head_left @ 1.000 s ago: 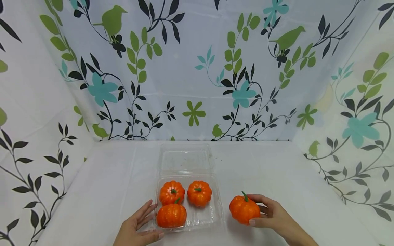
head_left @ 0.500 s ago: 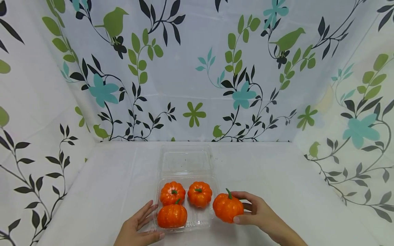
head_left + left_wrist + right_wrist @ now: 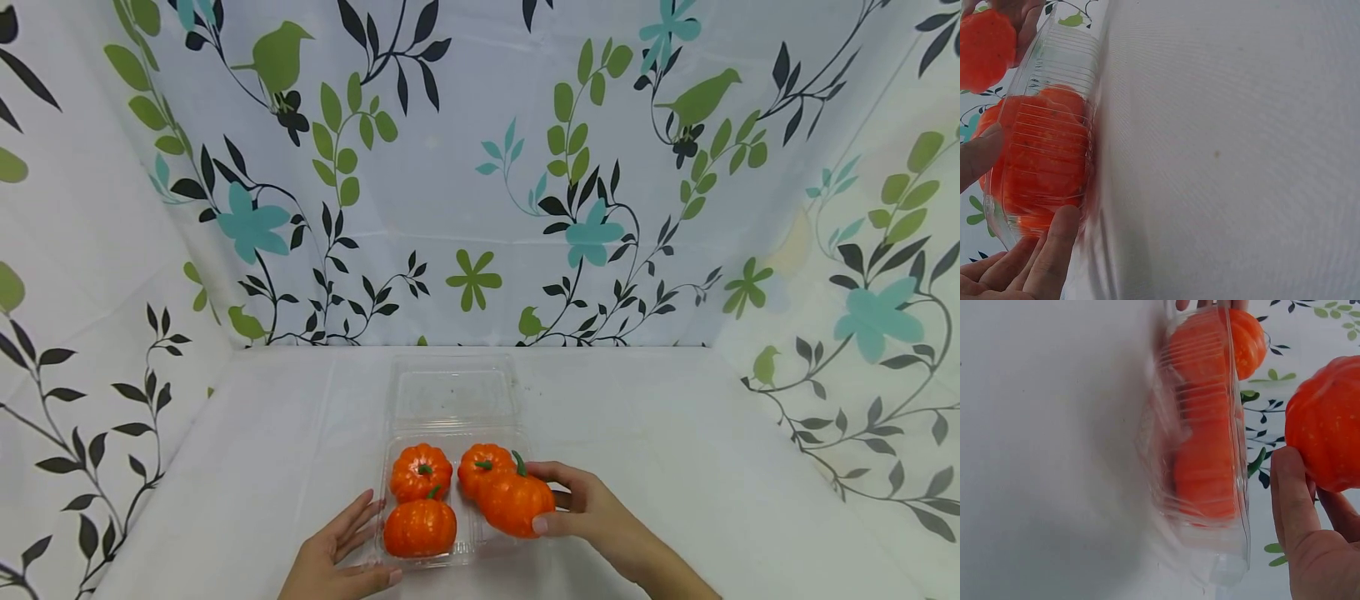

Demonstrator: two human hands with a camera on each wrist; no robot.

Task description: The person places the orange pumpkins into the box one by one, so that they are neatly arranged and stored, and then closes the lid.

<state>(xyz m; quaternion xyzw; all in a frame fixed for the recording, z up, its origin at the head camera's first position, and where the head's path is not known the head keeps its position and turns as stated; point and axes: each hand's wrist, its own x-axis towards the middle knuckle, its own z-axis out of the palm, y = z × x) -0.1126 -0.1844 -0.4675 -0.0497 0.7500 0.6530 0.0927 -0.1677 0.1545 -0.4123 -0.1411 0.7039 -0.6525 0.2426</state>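
Observation:
A clear plastic clamshell container [image 3: 467,537] lies open on the white table, its lid folded back. Two orange toy pumpkins sit in its left half, a rear pumpkin [image 3: 421,472] and a front pumpkin [image 3: 420,528]. Behind on the right is a third pumpkin [image 3: 480,463], partly hidden by the one in hand. My right hand [image 3: 588,518] grips another green-stemmed pumpkin [image 3: 516,503] above the front right part of the container. With fingers extended, my left hand [image 3: 330,552] touches the container's left side and front corner. The left wrist view shows its fingertips [image 3: 1063,219] against the clear wall.
The flat lid [image 3: 453,396] extends behind the container toward the back of the white table [image 3: 637,417]. A curtain [image 3: 480,167] printed with leaves and birds hangs at the back and on both sides.
My right hand has carried its pumpkin leftward, from beside the container to over its right part. My left hand and the other pumpkins have stayed in place.

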